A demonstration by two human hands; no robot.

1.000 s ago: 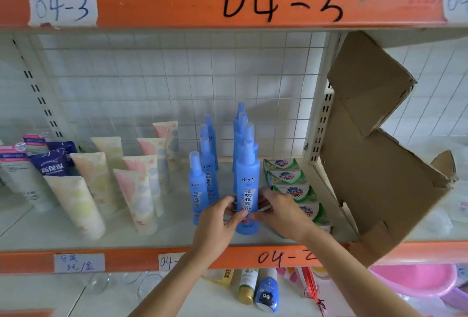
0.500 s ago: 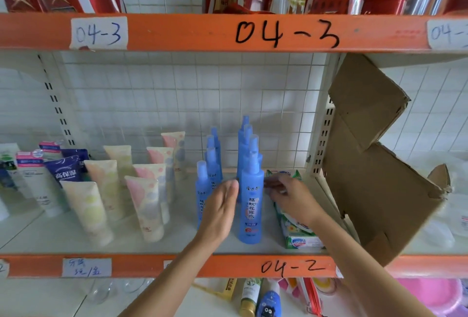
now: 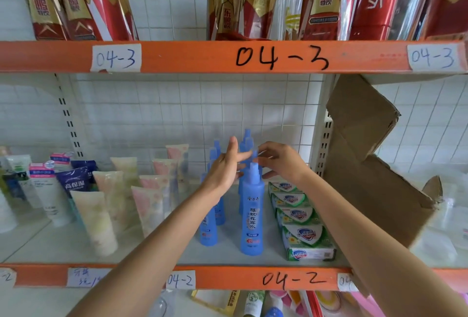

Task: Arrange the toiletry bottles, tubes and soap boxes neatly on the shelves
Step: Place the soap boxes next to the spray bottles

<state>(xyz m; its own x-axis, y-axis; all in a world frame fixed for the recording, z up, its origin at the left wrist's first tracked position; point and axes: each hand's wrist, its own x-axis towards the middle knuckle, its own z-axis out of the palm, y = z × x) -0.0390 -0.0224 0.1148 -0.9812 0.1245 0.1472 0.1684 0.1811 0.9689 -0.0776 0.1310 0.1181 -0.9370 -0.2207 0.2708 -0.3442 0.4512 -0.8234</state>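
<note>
Two rows of blue spray bottles stand on shelf 04-2 [image 3: 228, 277]; the front one [image 3: 252, 215] is tallest in view, and another [image 3: 209, 230] stands to its left. My left hand [image 3: 225, 164] is held flat with straight fingers against the bottle tops from the left. My right hand [image 3: 278, 162] comes in from the right, and its curved fingertips touch the caps of the rear bottles. Green soap boxes [image 3: 304, 233] lie in a line to the right of the bottles. Pastel tubes [image 3: 149, 205] stand cap-down on the left.
A torn cardboard piece [image 3: 367, 164] leans at the right end of the shelf. White and dark blue tubes [image 3: 76, 180] fill the far left. Red and gold drink bottles [image 3: 321, 0] line shelf 04-3 above. Small bottles [image 3: 253, 304] sit on the shelf below.
Both hands rose from the body of the front blue bottle to the caps of the bottles behind it. The right hand briefly went to the soap boxes, now in a straight line. The camera tilted up.
</note>
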